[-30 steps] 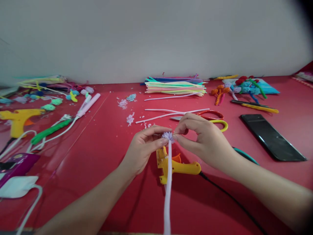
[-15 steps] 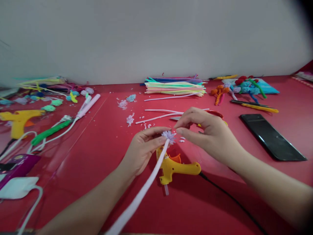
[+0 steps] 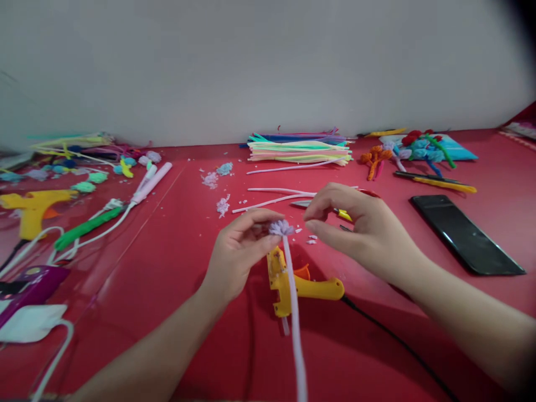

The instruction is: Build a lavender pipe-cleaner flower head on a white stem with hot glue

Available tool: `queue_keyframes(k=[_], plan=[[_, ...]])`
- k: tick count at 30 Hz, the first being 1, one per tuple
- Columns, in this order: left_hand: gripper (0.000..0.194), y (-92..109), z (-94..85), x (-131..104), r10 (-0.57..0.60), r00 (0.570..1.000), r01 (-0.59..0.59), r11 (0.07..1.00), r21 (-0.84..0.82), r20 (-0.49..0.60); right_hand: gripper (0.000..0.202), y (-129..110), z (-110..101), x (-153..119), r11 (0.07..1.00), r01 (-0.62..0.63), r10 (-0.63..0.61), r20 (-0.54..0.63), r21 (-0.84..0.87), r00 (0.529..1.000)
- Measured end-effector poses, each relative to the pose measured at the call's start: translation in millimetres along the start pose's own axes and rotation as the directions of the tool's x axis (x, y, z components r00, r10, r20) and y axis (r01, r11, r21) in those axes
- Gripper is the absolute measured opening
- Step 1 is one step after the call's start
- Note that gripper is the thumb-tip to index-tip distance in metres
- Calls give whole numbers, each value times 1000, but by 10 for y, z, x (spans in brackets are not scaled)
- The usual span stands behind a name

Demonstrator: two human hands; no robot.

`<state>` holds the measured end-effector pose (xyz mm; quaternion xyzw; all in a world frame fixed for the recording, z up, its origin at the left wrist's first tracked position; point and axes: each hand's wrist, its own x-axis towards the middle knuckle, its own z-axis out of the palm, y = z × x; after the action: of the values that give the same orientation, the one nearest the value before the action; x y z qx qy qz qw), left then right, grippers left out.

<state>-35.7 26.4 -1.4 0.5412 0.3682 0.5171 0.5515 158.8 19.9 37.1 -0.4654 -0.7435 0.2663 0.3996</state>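
A lilac pipe-cleaner flower [image 3: 281, 228] with a fringed head is pinched between the thumb and fingers of my left hand [image 3: 237, 251]. Its long pale-lilac stem [image 3: 295, 318] hangs down toward the camera and out of the bottom of the picture. To the right of the flower hovers my right hand [image 3: 355, 226], touching nothing visible, thumb and curled forefinger slightly apart. Under the flower lies a yellow glue gun [image 3: 318, 288] with an orange trigger; the stem crosses in front of it. Behind my right hand, scissors [image 3: 345, 214] are partly covered.
Loose lilac pipe cleaners [image 3: 272, 199] and fluffy clippings [image 3: 223, 205] lie beyond my hands. Farther back is a bundle of coloured pipe cleaners [image 3: 299, 151]. A black phone [image 3: 467, 234] rests at right. Another glue gun [image 3: 36, 206] and white cables [image 3: 100, 240] lie at left.
The flower head has shifted slightly left and its stem has swung right, now hanging nearly straight down. My right hand has moved a little to the right, away from the flower.
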Motion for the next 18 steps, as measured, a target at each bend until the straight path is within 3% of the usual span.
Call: queue_keyframes(k=[3,5,8,11,14,18], plan=[[21,112,-10,-40,214,976,-203,953,223,-29,14,-20,-10,6,991,-102,100,36,85,994],[21,164,-3,-71,277,961,-264,918,297,-1,14,-39,-4,0,990,-104,100,46,100,994],[21,155,17,-97,205,977,-211,941,265,53,13,-65,3,-19,999,49,-50,8,21,999],[20,77,39,-96,77,994,-84,990,113,72,10,-63,-1,-34,979,197,-197,10,-60,980],[18,18,54,-85,-20,997,21,1000,-10,69,6,-39,2,-37,968,234,-233,23,-92,972],[17,14,59,-72,-66,996,69,996,-53,55,3,-21,21,-40,968,213,-209,42,-130,977]])
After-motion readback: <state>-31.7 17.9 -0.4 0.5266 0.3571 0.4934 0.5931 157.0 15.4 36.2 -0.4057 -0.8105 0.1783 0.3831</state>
